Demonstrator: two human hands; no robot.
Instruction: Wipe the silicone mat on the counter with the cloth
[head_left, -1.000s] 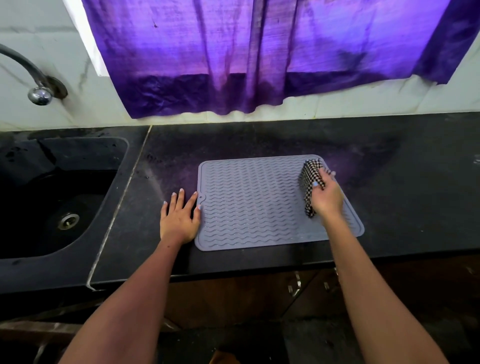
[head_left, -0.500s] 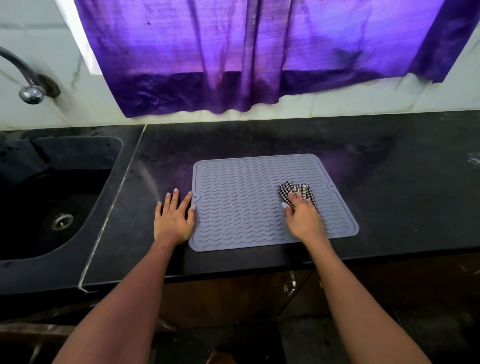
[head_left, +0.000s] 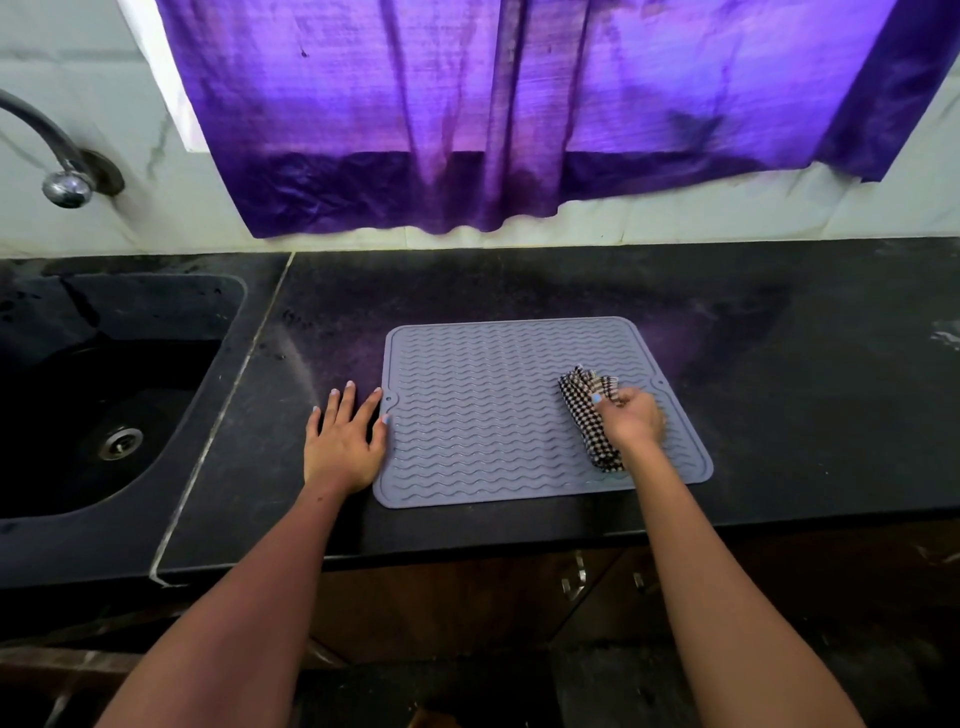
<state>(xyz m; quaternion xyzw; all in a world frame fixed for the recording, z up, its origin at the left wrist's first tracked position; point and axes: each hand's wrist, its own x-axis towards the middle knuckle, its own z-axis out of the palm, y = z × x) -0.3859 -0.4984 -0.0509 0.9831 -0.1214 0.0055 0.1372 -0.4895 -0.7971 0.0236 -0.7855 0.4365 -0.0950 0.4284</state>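
A grey silicone mat (head_left: 488, 415) with wavy ridges lies flat on the black counter (head_left: 779, 364). My right hand (head_left: 634, 421) grips a bunched black-and-white checked cloth (head_left: 587, 410) and presses it on the mat's right part. The cloth sticks out above and below my fingers. My left hand (head_left: 343, 441) lies flat on the counter with fingers spread, its thumb touching the mat's left edge.
A black sink (head_left: 104, 395) with a metal drain is set into the counter at the left, under a curved tap (head_left: 62, 176). A purple curtain (head_left: 493, 114) hangs over the pale tiled back wall. Cabinet doors with metal handles (head_left: 574, 582) sit below the counter's front edge.
My right hand swept the cloth from the mat's far right corner toward the middle, then back to the right and nearer the front. My left hand stayed at the mat's left edge.
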